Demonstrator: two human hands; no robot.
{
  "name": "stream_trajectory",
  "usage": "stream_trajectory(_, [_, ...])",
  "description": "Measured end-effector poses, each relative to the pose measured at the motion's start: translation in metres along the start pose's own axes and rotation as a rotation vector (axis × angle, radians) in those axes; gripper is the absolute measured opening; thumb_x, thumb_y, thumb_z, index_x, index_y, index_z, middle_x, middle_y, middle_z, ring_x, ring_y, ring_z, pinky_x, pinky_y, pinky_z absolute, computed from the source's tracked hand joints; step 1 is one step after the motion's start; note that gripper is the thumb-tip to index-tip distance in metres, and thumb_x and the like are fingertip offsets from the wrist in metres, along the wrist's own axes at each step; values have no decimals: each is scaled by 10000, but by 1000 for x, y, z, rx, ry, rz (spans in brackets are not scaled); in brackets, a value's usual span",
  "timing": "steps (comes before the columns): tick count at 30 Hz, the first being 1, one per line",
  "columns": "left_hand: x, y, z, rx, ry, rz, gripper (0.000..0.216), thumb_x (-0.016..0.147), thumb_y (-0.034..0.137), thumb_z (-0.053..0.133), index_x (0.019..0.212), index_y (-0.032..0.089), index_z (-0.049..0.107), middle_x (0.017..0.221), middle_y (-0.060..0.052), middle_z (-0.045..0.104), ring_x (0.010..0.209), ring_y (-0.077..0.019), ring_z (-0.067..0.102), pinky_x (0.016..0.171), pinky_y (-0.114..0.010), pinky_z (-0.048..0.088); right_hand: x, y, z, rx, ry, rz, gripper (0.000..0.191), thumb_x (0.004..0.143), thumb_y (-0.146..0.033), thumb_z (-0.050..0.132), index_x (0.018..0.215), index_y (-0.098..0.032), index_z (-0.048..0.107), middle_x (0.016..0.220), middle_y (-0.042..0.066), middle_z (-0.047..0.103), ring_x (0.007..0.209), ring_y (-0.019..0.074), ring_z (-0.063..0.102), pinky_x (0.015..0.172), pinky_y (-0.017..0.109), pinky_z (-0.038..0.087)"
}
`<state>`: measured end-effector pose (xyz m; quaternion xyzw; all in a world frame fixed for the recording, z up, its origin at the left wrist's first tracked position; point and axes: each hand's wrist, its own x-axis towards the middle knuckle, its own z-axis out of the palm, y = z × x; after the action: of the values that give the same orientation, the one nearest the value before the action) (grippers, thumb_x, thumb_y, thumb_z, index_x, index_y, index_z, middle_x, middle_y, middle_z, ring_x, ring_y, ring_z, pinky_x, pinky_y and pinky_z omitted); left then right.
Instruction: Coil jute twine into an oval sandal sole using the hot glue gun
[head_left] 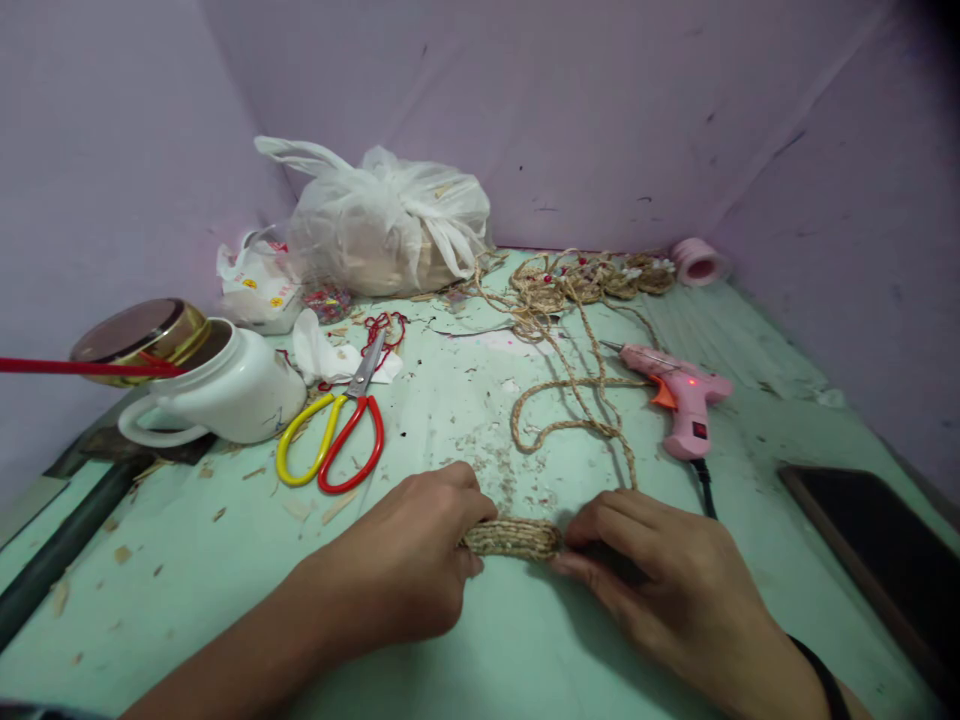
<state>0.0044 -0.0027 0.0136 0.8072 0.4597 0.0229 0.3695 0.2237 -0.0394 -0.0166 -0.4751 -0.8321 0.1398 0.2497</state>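
Between my two hands is a small coiled piece of braided straw rope (pixel 514 538), its rows stacked side by side. My left hand (pixel 420 545) pinches its left end between thumb and fingers. At the right end, the thumb and fingertips of my right hand (pixel 652 570) close on the coil's edge. A long loose braided cord (pixel 577 385) runs from near my right hand back across the table in loops. Beyond that hand lies a pink hot glue gun (pixel 679 395), its light lit red. Scissors (pixel 349 435) with yellow and red handles lie beyond my left hand.
A white mug (pixel 247 385) stands at left with a gold-rimmed lid (pixel 142 335) and a red stick (pixel 82 368). Behind are a tied plastic bag (pixel 397 220), woven straw pieces (pixel 585 278) and a pink tape roll (pixel 699 262). A phone (pixel 877 560) lies at right.
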Motion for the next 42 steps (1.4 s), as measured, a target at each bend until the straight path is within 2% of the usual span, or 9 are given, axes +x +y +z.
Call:
stream_trajectory(3, [0, 1, 3, 36, 11, 7, 145, 722, 154, 550, 811, 208, 651, 903, -59, 573, 797, -202, 561, 691, -304, 398, 0, -1, 2, -31, 5, -42, 179, 870, -285, 551, 713, -206, 585, 627, -4, 607, 552, 141, 569, 501, 244, 373])
stream_trajectory(7, [0, 1, 7, 1, 43, 12, 127, 702, 112, 546, 713, 198, 639, 842, -59, 572, 744, -191, 561, 657, -297, 394, -1, -2, 3, -89, 38, -105, 277, 860, -373, 571, 645, -200, 547, 557, -17, 556, 492, 130, 526, 477, 251, 340])
stream_trajectory(10, [0, 2, 9, -18, 62, 22, 119, 707, 115, 547, 689, 198, 630, 819, -54, 569, 727, -186, 559, 648, -297, 387, -2, -4, 4, -100, 77, -86, 266, 843, -314, 589, 615, -197, 517, 531, -21, 532, 468, 122, 499, 461, 249, 319])
stream_trajectory(17, [-4, 6, 11, 136, 10, -13, 62, 731, 150, 547, 755, 194, 583, 890, -53, 551, 798, -210, 557, 693, -330, 384, 1, -11, 12, -145, 181, -36, 269, 806, -238, 580, 564, -200, 470, 483, -19, 500, 441, 118, 473, 447, 253, 297])
stream_trajectory(25, [-4, 7, 15, 196, 24, 17, 110, 754, 120, 460, 778, 189, 543, 920, -70, 538, 786, -214, 522, 701, -360, 394, 3, -15, 18, -131, 202, -17, 311, 792, -227, 575, 515, -196, 436, 455, -25, 456, 428, 108, 434, 455, 257, 285])
stream_trajectory(29, [-4, 8, 18, 256, 24, 29, 138, 733, 87, 430, 769, 189, 517, 876, -61, 525, 742, -206, 500, 656, -357, 389, 2, -14, 19, -92, 182, 7, 325, 793, -229, 575, 506, -192, 428, 451, -23, 450, 430, 104, 422, 461, 257, 281])
stream_trajectory(38, [-2, 12, 22, 302, 76, 34, 87, 676, 117, 459, 697, 191, 499, 803, -56, 523, 709, -210, 494, 598, -355, 369, 3, -18, 17, -148, 202, 84, 290, 781, -275, 579, 546, -201, 426, 476, -18, 465, 441, 122, 446, 448, 256, 282])
stream_trajectory(42, [0, 10, 23, 303, 100, 37, 93, 655, 112, 466, 689, 190, 504, 796, -56, 528, 698, -207, 498, 583, -350, 364, 1, -17, 15, -117, 216, 71, 92, 790, -231, 578, 737, -174, 528, 668, 35, 566, 572, 156, 532, 496, 262, 370])
